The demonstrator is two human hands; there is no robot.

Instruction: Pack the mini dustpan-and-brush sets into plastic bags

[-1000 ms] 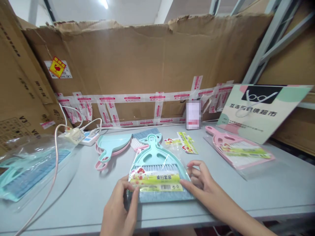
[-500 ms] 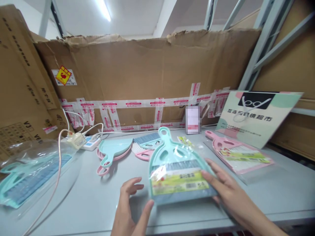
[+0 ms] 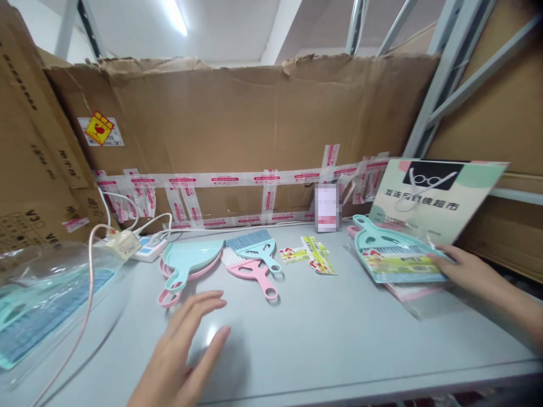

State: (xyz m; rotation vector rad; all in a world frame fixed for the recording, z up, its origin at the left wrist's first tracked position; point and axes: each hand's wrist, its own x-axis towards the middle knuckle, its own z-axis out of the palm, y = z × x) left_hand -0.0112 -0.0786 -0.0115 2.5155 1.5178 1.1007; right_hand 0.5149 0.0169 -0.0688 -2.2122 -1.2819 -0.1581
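Observation:
My right hand (image 3: 462, 270) grips the wide end of a bagged teal dustpan-and-brush set (image 3: 392, 255) with a yellow-green label, holding it on top of a bagged pink set (image 3: 418, 294) at the right of the grey table (image 3: 322, 345). My left hand (image 3: 182, 353) hovers open over the table near the front, holding nothing. Beyond it lie loose dustpans, teal on pink (image 3: 189, 263), and two small brushes, teal (image 3: 254, 244) and pink (image 3: 252, 271). A few printed label cards (image 3: 309, 255) lie in the middle.
A clear bag with teal sets (image 3: 38, 299) lies at the left. A power strip (image 3: 148, 247) with white cables sits at the back left. Taped cardboard (image 3: 237, 141) walls the back. A printed paper bag (image 3: 432, 195) leans at the right, by a metal rack post (image 3: 436, 90).
My right hand has carried the teal set from the table's front middle to the right, onto the pink set. My left hand has let go and drawn back to the left.

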